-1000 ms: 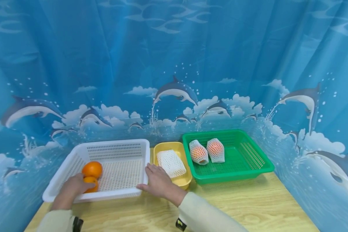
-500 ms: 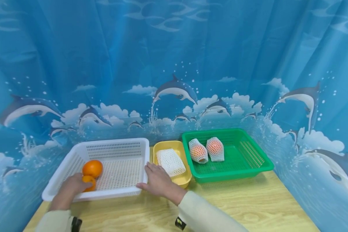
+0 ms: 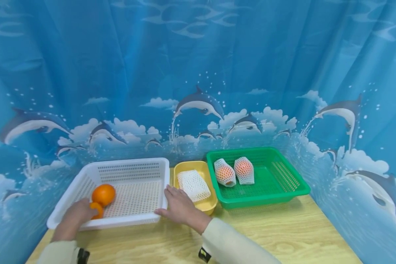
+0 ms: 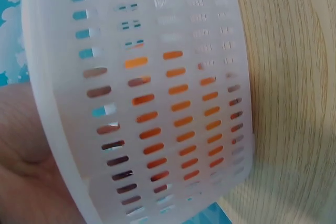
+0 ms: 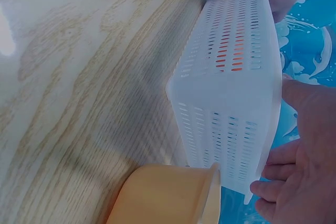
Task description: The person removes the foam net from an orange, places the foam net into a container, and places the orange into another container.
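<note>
Inside the white basket (image 3: pixel 132 219), at its near left corner, the left hand (image 3: pixel 76 214) grips an orange (image 3: pixel 97 211), mostly covered by that hand. A second, larger-looking orange (image 3: pixel 103 194) lies just behind it. In the left wrist view, orange colour (image 4: pixel 184 121) shows through the slots of the basket wall (image 4: pixel 63 103), with part of the left hand (image 4: pixel 21 145) beyond the rim. The right hand (image 3: pixel 179 207) holds the basket's near right corner, thumb on the front rim and fingers at the side rim; the right wrist view shows this hand (image 5: pixel 307 177) against the rim.
A yellow tray (image 3: pixel 213 200) with white foam netting (image 3: pixel 194 185) stands right of the white basket. Beyond it is a green basket (image 3: pixel 264 201) holding two netted round fruits (image 3: pixel 225 174). All stand on a wooden table (image 3: pixel 250 234) before a blue dolphin curtain (image 3: pixel 198 55).
The left hand has shifted a little left and toward the near corner with the gripped orange. The other orange has moved slightly left and nearer. The right hand stays at the basket corner.
</note>
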Motion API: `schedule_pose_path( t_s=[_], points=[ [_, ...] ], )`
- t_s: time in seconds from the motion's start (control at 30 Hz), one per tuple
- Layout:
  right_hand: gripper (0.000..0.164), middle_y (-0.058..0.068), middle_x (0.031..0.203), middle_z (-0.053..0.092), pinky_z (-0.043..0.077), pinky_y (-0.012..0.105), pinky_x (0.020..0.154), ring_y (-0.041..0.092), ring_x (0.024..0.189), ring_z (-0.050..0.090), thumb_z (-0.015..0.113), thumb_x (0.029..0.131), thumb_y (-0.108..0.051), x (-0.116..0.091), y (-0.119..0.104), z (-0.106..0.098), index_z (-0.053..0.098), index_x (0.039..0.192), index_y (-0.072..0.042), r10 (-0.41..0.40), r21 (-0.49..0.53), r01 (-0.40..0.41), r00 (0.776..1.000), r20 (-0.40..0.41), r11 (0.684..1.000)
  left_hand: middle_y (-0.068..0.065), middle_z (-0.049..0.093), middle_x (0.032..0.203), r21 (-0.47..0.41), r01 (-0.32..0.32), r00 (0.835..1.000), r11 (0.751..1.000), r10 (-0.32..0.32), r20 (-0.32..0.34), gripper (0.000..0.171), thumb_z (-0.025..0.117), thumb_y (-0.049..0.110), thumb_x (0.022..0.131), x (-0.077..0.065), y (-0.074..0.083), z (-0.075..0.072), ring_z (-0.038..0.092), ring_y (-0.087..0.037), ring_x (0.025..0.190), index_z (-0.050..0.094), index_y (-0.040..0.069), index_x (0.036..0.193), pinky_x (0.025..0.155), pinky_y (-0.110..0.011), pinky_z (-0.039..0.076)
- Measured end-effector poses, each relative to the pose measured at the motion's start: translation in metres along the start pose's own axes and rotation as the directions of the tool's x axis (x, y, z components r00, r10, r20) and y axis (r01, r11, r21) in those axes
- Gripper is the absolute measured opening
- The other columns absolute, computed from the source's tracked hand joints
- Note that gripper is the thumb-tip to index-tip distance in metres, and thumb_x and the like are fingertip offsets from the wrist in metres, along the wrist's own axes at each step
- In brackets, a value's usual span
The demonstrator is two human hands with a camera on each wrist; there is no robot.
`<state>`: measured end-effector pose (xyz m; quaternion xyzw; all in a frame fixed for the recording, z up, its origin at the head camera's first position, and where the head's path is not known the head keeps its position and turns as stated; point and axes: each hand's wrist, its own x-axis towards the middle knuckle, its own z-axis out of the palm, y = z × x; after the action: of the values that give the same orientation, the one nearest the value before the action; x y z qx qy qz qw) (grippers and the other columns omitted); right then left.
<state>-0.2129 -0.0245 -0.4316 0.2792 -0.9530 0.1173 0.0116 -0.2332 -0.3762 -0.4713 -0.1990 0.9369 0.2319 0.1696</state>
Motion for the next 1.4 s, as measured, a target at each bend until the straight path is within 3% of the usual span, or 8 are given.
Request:
schedule_pose_path(
  t_s=[0.07, 0.2, 0.3, 0.7, 0.73, 0.97, 1.07, 1.4],
  points=[
    [0.084, 0.009, 0.144, 0.031, 0.027, 0.039, 0.107, 0.024, 0.130, 0.033, 0.046, 0.081, -0.065, 0.000, 0.000, 0.000, 0.035, 0.138, -0.005, 0.001, -0.003, -0.001, 1.000, 0.000, 1.000, -0.036, 0.042, 0.115, 0.007, 0.013, 1.000, 1.000, -0.012, -0.007, 0.068, 0.063, 0.024, 0.081, -0.011, 0.005, -0.004, 0.047, -0.039, 0.094, 0.033, -0.019, 0.124, 0.085, -0.055, 0.040],
    [0.084, 0.009, 0.145, 0.030, 0.027, 0.039, 0.107, 0.024, 0.131, 0.032, 0.045, 0.081, -0.065, -0.001, -0.001, -0.002, 0.034, 0.139, -0.005, 0.003, -0.004, -0.003, 1.000, 0.005, 1.000, -0.031, 0.050, 0.101, 0.021, 0.016, 1.000, 1.000, -0.015, -0.027, 0.056, 0.061, 0.019, 0.082, -0.040, 0.019, -0.014, 0.048, -0.035, 0.086, 0.039, -0.019, 0.117, 0.077, -0.048, 0.044],
    [0.084, 0.010, 0.145, 0.029, 0.026, 0.040, 0.107, 0.024, 0.131, 0.031, 0.045, 0.082, -0.064, -0.001, -0.001, -0.003, 0.033, 0.139, -0.004, 0.000, 0.000, 0.000, 1.000, 0.007, 1.000, -0.025, 0.052, 0.092, 0.031, 0.034, 0.998, 0.999, -0.033, -0.046, 0.049, 0.060, 0.017, 0.083, -0.048, 0.024, -0.017, 0.047, -0.030, 0.080, 0.043, -0.018, 0.112, 0.071, -0.042, 0.044],
    [0.085, 0.010, 0.145, 0.030, 0.026, 0.039, 0.107, 0.024, 0.131, 0.032, 0.047, 0.080, -0.065, 0.000, -0.002, -0.002, 0.034, 0.138, -0.004, 0.004, 0.011, -0.004, 1.000, 0.001, 1.000, -0.036, 0.043, 0.116, 0.058, 0.064, 0.998, 0.996, -0.062, -0.032, 0.065, 0.060, 0.024, 0.085, -0.021, 0.007, -0.007, 0.047, -0.040, 0.096, 0.033, -0.020, 0.125, 0.088, -0.053, 0.040],
    [0.085, 0.010, 0.145, 0.030, 0.026, 0.040, 0.107, 0.024, 0.131, 0.032, 0.047, 0.080, -0.065, 0.000, -0.002, -0.001, 0.034, 0.138, -0.004, 0.003, 0.011, -0.003, 1.000, -0.001, 1.000, -0.037, 0.041, 0.120, 0.059, 0.083, 0.996, 0.995, -0.081, -0.039, 0.066, 0.059, 0.024, 0.084, -0.022, 0.008, -0.007, 0.047, -0.040, 0.098, 0.032, -0.019, 0.126, 0.090, -0.054, 0.038],
    [0.084, 0.010, 0.145, 0.030, 0.025, 0.039, 0.108, 0.024, 0.131, 0.031, 0.046, 0.081, -0.064, 0.000, -0.002, -0.002, 0.034, 0.139, -0.004, 0.003, 0.004, -0.003, 1.000, 0.007, 1.000, -0.039, 0.040, 0.118, 0.073, 0.035, 0.998, 0.997, -0.031, -0.059, 0.067, 0.056, 0.029, 0.086, -0.053, 0.027, -0.017, 0.047, -0.042, 0.097, 0.033, -0.021, 0.123, 0.090, -0.054, 0.038],
    [0.084, 0.011, 0.145, 0.030, 0.026, 0.039, 0.107, 0.024, 0.131, 0.031, 0.046, 0.081, -0.064, 0.000, -0.002, -0.002, 0.034, 0.138, -0.004, 0.004, 0.004, -0.004, 1.000, 0.006, 1.000, -0.039, 0.039, 0.120, 0.068, 0.059, 0.997, 0.996, -0.055, -0.062, 0.066, 0.053, 0.029, 0.087, -0.062, 0.033, -0.018, 0.046, -0.044, 0.101, 0.031, -0.021, 0.124, 0.092, -0.054, 0.037],
    [0.083, 0.010, 0.146, 0.029, 0.027, 0.039, 0.107, 0.023, 0.131, 0.031, 0.046, 0.082, -0.063, -0.002, -0.001, 0.002, 0.034, 0.139, -0.004, 0.013, 0.019, -0.013, 1.000, -0.010, 1.000, -0.040, 0.034, 0.125, 0.095, 0.010, 0.997, 0.995, -0.003, -0.081, 0.073, 0.044, 0.040, 0.092, -0.065, 0.033, -0.018, 0.038, -0.051, 0.110, 0.029, -0.023, 0.126, 0.093, -0.057, 0.035]
  ],
)
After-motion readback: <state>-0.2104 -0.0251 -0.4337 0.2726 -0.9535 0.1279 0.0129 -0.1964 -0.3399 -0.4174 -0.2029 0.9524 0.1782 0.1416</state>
